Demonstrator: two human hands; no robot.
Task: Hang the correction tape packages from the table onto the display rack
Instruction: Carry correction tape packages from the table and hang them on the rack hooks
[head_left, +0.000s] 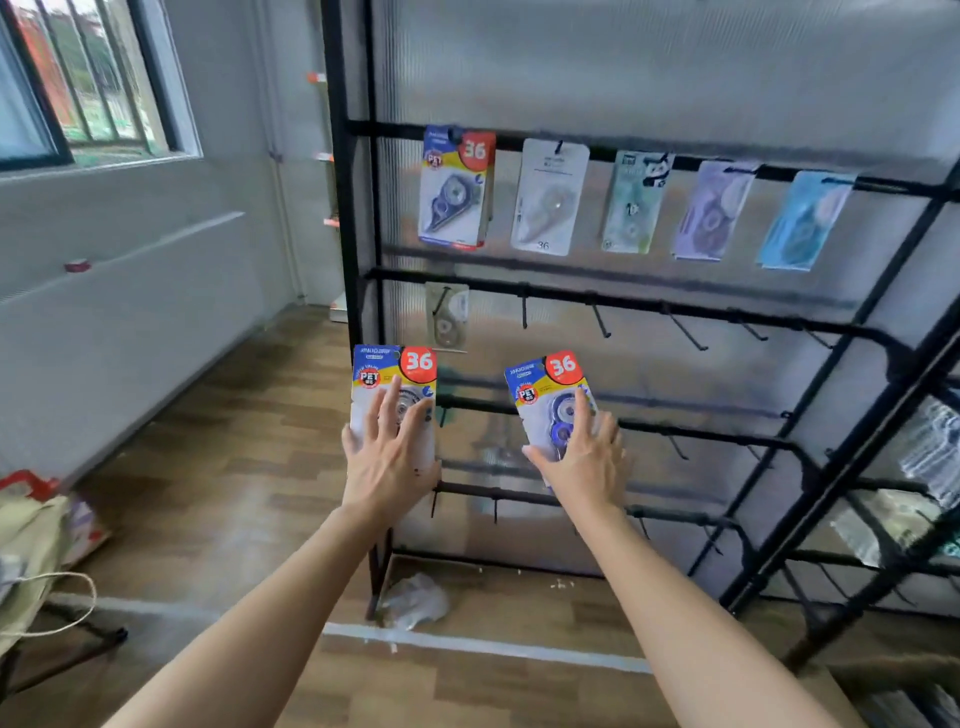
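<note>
A package is gripped in each hand. The left hand (387, 462) is spread over the front of the left package (384, 366), and the right hand (584, 460) is spread over the front of the right package (540, 384). Each package sticks up past the fingertips, so only its top is seen. The bottom of each card is covered by the hand, and how the back is held cannot be seen. The left package is held straight up and the right one is tipped a little. Both are flat, shiny cards in blue, yellow and red, with a big "36" in a red circle and a round tape wheel under clear plastic. The small words are too blurry to be read. Just above the left hand, a small clear package (445, 317) is hung on a black bar of the display rack (353, 260). Thin black hooks (600, 322) are seen above the right hand. Higher up, five packages are hung in a row, and the first one (454, 192) is matched in colour to the two being held. The ones farther right are blurred. Cloudy, ribbed plastic is seen behind the bars. Below the arms, a wooden floor (234, 441) and a crumpled clear bag (415, 600) can be seen.
</note>
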